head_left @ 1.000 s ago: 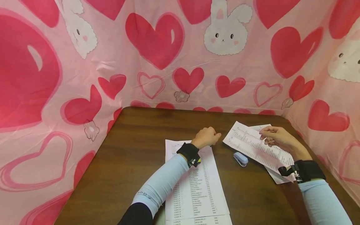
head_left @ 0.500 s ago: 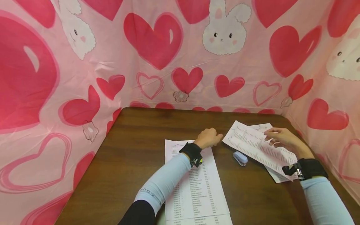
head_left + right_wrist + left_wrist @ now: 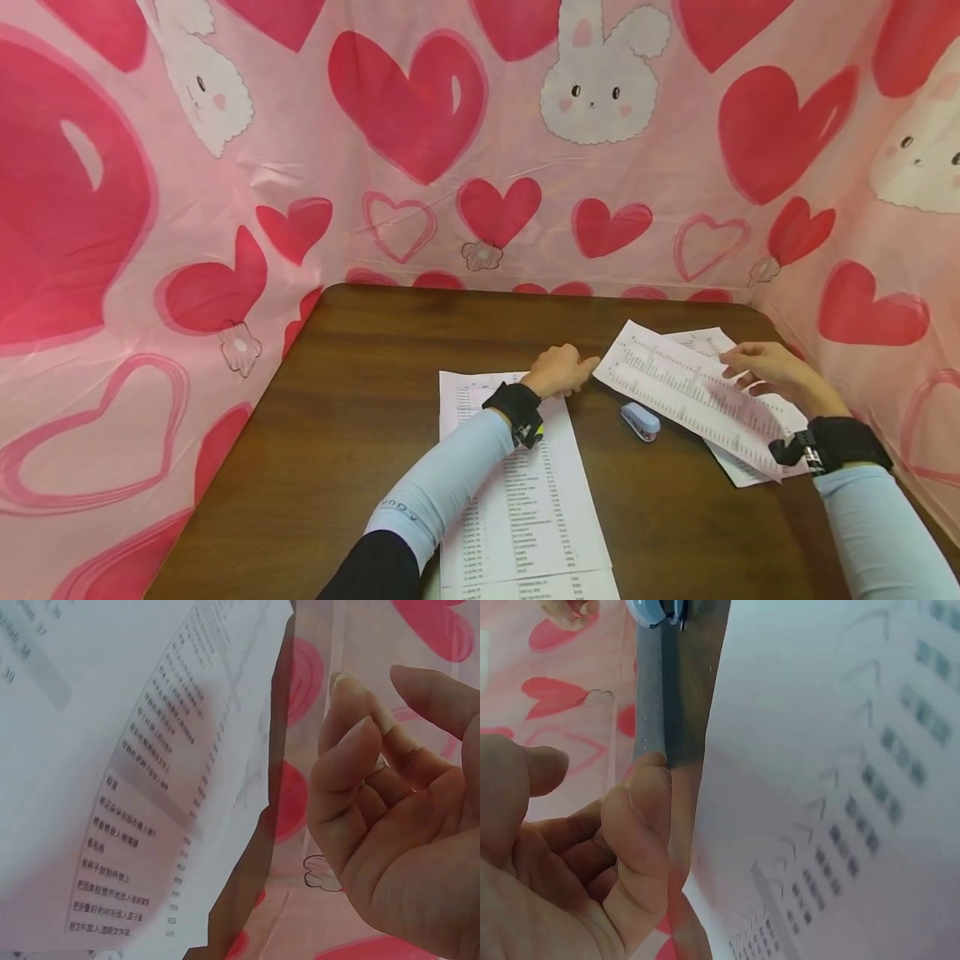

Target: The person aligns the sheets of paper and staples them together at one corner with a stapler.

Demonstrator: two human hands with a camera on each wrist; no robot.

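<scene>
Two printed sheets lie overlapped at the table's right, above the stapler; no staple can be seen in them. The right hand rests on their far edge, fingers loosely curled, pinching nothing. The left hand, loosely curled and empty, rests by a second stack, not yet taken up.

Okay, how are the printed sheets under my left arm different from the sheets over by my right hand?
The left sheets lie square to you, running toward the near edge of the table; the right sheets lie slanted at the far right. The left sheets lie flat under the forearm; the right sheets' top page looks lifted along its near edge, with the right hand at it. The left hand rests curled at the left sheets' far end. Both are white pages of small printed lists.
</scene>
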